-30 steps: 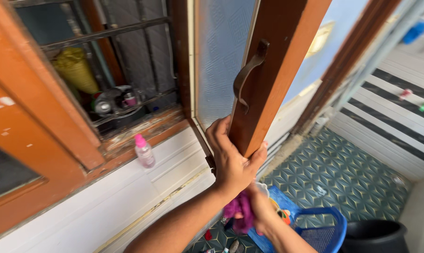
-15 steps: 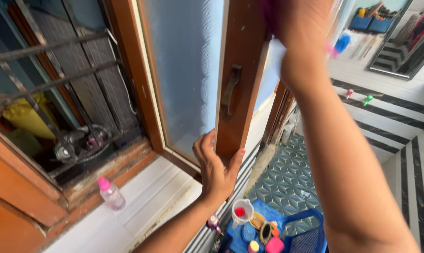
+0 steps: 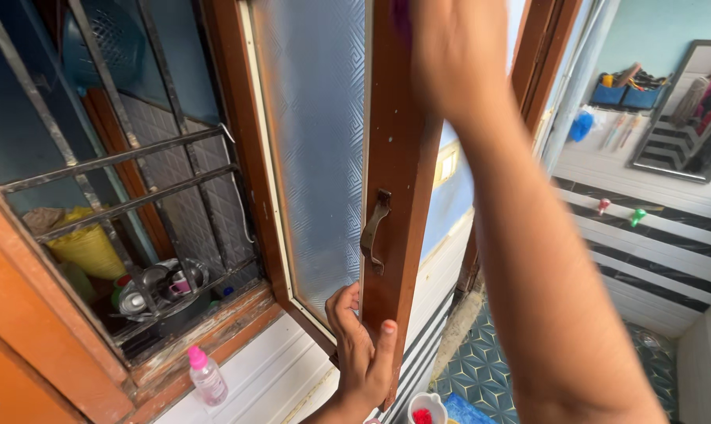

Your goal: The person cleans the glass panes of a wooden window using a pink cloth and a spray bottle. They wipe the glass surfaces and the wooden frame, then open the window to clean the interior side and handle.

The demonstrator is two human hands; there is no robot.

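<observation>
The left hand (image 3: 362, 357) has its fingers clenched around the bottom edge of the open window shutter (image 3: 399, 157), steadying it. The right hand (image 3: 458, 55) is raised, arm stretched up, pressing a purple cloth (image 3: 401, 14) against the shutter's top edge; whether its fingers are clenched on the cloth, I cannot tell.

Brown window frame (image 3: 399, 157) holds pale-blue patterned frosted glass (image 3: 316, 141); the clear bottle (image 3: 206, 377) has a pink cap.
</observation>
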